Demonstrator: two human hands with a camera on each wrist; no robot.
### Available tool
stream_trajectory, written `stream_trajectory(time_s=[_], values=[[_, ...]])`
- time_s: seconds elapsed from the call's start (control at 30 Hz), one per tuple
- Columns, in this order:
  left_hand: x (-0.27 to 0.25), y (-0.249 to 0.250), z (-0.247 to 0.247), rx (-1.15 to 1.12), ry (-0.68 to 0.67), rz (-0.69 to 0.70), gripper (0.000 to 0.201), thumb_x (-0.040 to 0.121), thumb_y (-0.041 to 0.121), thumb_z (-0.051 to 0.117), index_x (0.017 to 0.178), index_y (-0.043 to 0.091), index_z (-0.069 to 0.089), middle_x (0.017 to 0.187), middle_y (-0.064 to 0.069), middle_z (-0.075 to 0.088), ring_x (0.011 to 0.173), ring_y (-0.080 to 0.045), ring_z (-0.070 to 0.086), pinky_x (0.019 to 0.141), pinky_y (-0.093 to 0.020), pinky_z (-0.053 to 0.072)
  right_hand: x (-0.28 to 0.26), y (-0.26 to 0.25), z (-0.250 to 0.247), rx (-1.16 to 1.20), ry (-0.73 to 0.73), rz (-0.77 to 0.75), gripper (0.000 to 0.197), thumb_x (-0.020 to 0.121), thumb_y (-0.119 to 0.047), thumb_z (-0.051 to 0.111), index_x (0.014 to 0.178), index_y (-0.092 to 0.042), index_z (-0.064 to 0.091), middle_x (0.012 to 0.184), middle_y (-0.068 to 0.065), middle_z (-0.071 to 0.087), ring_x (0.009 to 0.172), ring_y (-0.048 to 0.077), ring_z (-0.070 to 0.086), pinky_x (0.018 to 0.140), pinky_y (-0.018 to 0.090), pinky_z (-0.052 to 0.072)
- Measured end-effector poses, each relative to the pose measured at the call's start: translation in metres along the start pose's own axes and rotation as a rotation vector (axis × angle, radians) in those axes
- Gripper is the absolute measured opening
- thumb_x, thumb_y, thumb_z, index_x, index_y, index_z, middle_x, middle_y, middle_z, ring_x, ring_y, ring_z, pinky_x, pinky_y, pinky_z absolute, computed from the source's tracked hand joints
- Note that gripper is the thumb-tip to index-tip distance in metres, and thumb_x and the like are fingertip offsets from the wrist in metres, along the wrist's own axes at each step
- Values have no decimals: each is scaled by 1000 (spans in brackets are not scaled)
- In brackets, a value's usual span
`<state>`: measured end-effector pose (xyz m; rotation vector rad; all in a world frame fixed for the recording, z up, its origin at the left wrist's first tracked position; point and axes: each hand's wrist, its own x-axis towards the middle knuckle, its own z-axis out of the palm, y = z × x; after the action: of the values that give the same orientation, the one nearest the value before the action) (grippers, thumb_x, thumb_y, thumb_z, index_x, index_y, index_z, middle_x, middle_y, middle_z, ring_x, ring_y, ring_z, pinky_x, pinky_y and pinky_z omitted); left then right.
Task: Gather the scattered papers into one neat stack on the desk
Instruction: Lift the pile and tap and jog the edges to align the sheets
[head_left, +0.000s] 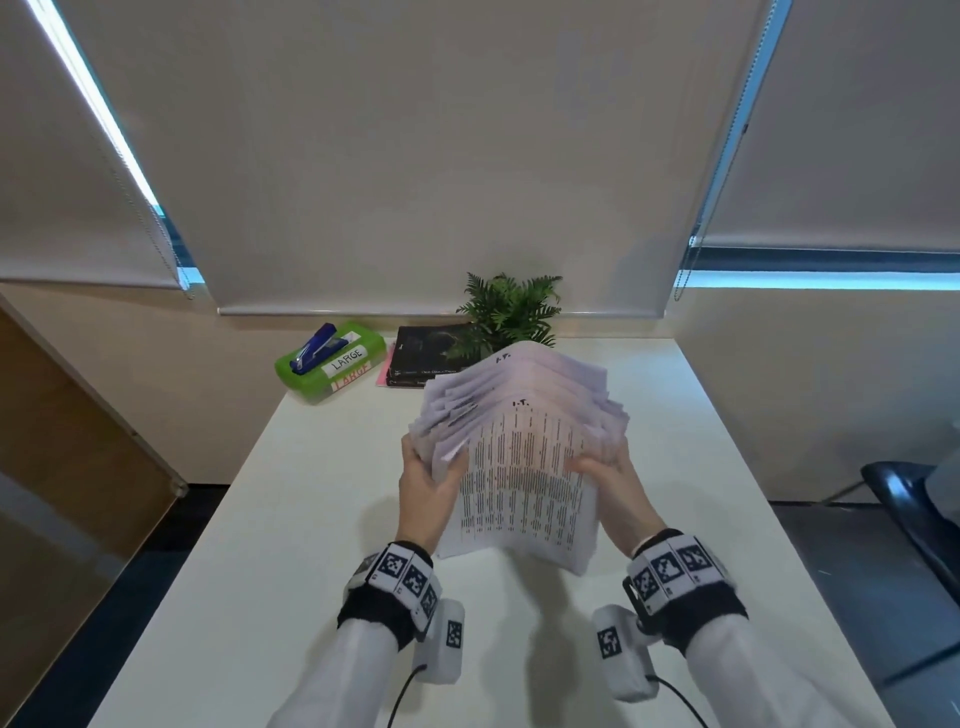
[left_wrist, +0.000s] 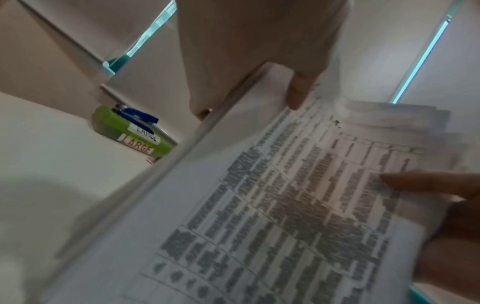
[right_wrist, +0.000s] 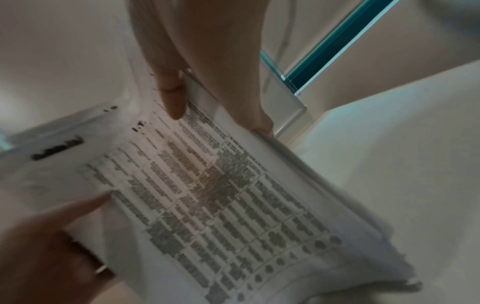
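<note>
Fingers (head_left: 457, 462) of both hands are clamping papers (head_left: 524, 467) upright on bench (head_left: 311, 519).
Sheets fanned at top: tap btm edge, loosen grip to square up.

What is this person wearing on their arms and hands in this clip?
Both hands, left hand and right hand, are bare. A ring shows on the left hand. Long white sleeves cover both arms. Each wrist carries a black band topped by white blocks with black square markers, plus a white camera unit with a black cable.
</note>
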<state>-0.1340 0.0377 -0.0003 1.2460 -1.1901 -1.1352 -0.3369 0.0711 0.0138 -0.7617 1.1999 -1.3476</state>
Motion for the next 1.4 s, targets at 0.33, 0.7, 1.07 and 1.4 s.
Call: stream_trajectory(time_s=[0.33, 0.7, 1.07, 1.4], values=[[-3, -8, -9, -53, 105, -55, 46, 82, 22, 68, 120, 19, 43, 123, 0, 57, 120, -27, 53, 102, -40, 43, -9, -5, 5, -120, -12, -99, 57, 67, -13, 77, 118, -11, 52, 113, 10, 64, 104, 30, 64, 93, 50, 49], [-15, 5, 6, 35, 152, 54, 26, 91, 19, 58, 111, 21, 42, 106, 10, 55, 104, -14, 56, 85, -19, 41, -11, -2, 21, -103, 51, -130, 49, 74, -10, 76, 116, -9, 51, 110, 9, 67, 99, 23, 66, 89, 41, 52], [11, 15, -8, -36, 143, 80, 31, 85, 15, 66, 103, 11, 41, 98, -3, 56, 95, -23, 55, 92, -37, 45, 5, -15, 21, -34, 94, -127, 44, 82, 6, 58, 115, -15, 36, 106, 5, 54, 95, 20, 57, 91, 40, 47], [-9, 16, 11, 2, 278, 76, 37, 96, 23, 49, 129, 9, 39, 130, 4, 50, 118, -13, 47, 95, -22, 33, -6, -1, 45, -197, 112, -291, 14, 89, -10, 60, 94, -18, 49, 95, 0, 59, 83, 13, 58, 71, 20, 49]])
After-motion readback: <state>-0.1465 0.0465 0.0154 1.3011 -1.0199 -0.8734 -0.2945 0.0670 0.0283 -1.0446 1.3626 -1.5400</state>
